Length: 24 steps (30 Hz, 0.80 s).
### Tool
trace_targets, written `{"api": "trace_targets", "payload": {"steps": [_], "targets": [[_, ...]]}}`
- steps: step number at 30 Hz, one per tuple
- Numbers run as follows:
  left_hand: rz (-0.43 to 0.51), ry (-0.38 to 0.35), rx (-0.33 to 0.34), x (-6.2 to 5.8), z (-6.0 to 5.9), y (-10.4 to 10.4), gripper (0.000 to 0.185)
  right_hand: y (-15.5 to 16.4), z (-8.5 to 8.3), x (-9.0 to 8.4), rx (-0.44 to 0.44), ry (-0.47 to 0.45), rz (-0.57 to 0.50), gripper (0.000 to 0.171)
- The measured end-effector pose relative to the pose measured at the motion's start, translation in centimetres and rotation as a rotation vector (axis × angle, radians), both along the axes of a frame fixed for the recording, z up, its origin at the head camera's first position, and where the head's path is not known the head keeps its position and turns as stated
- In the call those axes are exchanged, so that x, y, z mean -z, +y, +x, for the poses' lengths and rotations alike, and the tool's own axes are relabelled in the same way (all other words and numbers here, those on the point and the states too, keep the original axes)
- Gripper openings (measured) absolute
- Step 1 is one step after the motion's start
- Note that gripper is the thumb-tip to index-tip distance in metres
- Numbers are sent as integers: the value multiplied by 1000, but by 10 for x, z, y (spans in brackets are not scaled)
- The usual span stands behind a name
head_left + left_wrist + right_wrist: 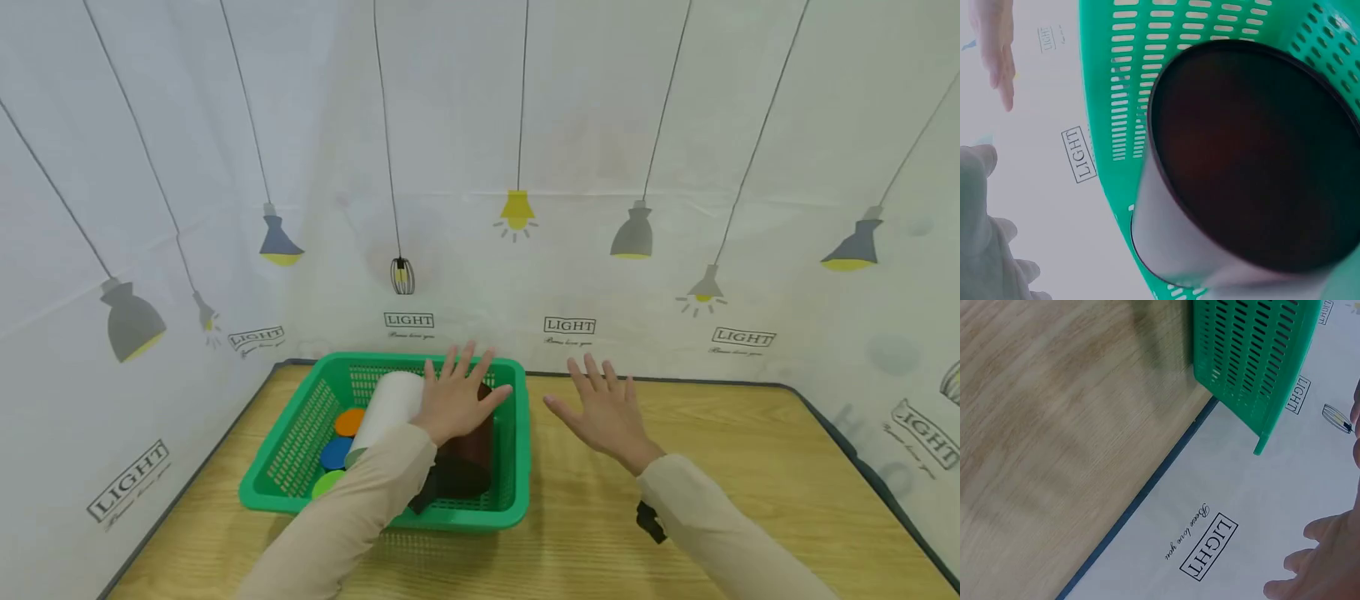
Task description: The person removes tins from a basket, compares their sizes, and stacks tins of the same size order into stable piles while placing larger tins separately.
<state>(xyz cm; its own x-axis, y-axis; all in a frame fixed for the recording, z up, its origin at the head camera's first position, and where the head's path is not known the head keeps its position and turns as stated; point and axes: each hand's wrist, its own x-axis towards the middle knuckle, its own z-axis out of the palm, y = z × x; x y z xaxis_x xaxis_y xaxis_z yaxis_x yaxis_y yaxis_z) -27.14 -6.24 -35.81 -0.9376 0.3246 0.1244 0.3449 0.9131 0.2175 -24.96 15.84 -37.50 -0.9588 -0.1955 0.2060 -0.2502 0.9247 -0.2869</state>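
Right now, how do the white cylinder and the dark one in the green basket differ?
The white cylinder is pale and lies left of the dark cylinder, which is deep brown-red. The left hand hovers over both, mostly covering the dark cylinder, while the white cylinder shows more. Both sit inside the green basket beside coloured discs.

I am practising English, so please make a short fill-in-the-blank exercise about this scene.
1. The basket on the table is ____ in colour.
2. The left hand is spread over the ____.
3. The right hand is open above the ____.
4. The white cylinder lies ____ the basket.

Missing words: green; basket; table; inside
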Motion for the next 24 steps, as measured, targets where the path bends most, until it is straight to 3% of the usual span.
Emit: {"api": "trace_targets", "payload": {"steps": [16, 24], "targets": [[105, 12, 16, -15, 21, -49, 66, -22, 14, 2, -97, -17, -143, 72], [105, 29, -14, -15, 31, -75, 69, -31, 21, -1, -167, -78, -258, 72]]}}
